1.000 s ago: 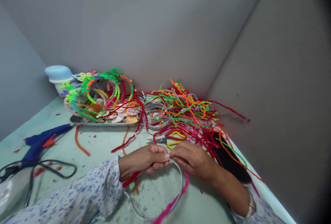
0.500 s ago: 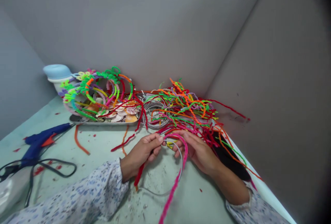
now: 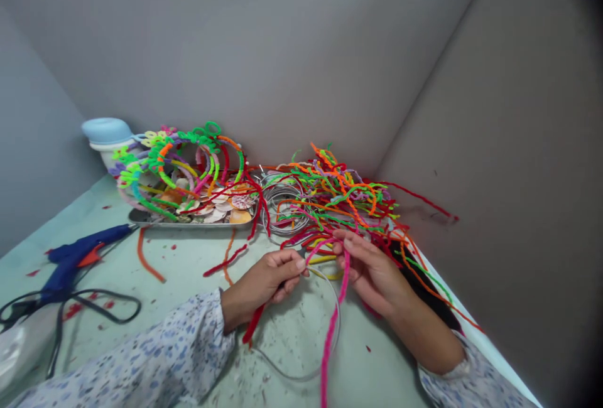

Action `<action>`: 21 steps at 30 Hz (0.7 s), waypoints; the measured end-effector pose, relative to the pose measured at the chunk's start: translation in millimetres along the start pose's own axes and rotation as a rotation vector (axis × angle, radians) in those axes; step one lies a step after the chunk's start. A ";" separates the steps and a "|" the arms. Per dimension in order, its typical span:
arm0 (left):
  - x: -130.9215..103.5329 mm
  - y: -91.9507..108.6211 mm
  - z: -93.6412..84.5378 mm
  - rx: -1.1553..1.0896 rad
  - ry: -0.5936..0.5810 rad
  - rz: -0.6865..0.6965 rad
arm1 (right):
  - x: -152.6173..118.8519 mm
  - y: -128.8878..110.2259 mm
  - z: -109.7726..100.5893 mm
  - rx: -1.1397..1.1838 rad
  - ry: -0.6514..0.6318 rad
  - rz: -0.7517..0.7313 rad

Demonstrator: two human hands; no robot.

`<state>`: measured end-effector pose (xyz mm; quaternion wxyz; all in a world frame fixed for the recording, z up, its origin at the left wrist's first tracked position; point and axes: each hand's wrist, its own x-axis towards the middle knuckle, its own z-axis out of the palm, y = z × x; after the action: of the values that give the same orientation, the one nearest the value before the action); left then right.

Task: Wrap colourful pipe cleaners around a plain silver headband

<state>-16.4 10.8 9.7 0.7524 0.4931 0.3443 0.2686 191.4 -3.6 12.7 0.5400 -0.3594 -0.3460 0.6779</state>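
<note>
My left hand (image 3: pixel 266 279) pinches a grey wire hoop (image 3: pixel 293 378) together with one end of a pink pipe cleaner (image 3: pixel 328 339). Red fuzzy pipe cleaner (image 3: pixel 253 325) covers a short part of the hoop below that hand. The pink strand arches across to my right hand (image 3: pixel 377 276), whose thumb and fingers close on it, and its long tail hangs down past the wire. Just behind the hands lies a tool with yellow and red handles (image 3: pixel 324 259), partly hidden by them.
A metal tray (image 3: pixel 198 226) holds shells and colourful fuzzy hoops. Beside it are a wire coil (image 3: pixel 285 229) and a heap of pipe cleaners (image 3: pixel 348 191). A blue glue gun (image 3: pixel 70 254) with a looped cord lies left, near a blue-lidded container (image 3: pixel 108 132). Grey walls stand behind and right.
My right hand has lifted slightly and moved away from the left, drawing the pink pipe cleaner up in a sharper bend. Its tail has swung right. The left hand has shifted slightly right and down.
</note>
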 end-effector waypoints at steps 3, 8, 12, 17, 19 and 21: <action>-0.6 1.1 0.6 0.010 -0.002 -0.004 | 2.3 -2.4 -2.4 0.011 0.052 -0.036; -0.4 1.8 0.4 0.012 0.004 -0.007 | 3.0 -4.4 -2.3 0.059 0.088 -0.108; 0.5 0.4 0.0 -0.005 0.002 0.005 | 0.3 -2.3 1.2 0.050 0.061 -0.121; 0.2 -1.4 1.4 0.059 -0.035 0.006 | 0.8 4.1 5.2 -0.038 0.095 -0.103; -0.6 -1.6 2.1 0.102 -0.061 0.004 | 3.5 5.8 3.9 -0.029 0.154 -0.089; -1.2 -1.8 2.6 0.131 -0.076 -0.010 | 6.4 5.8 1.2 -0.006 0.210 -0.087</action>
<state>-15.0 7.8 9.1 0.7326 0.5493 0.3347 0.2226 186.5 1.5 7.6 0.6011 -0.4147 -0.3046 0.6115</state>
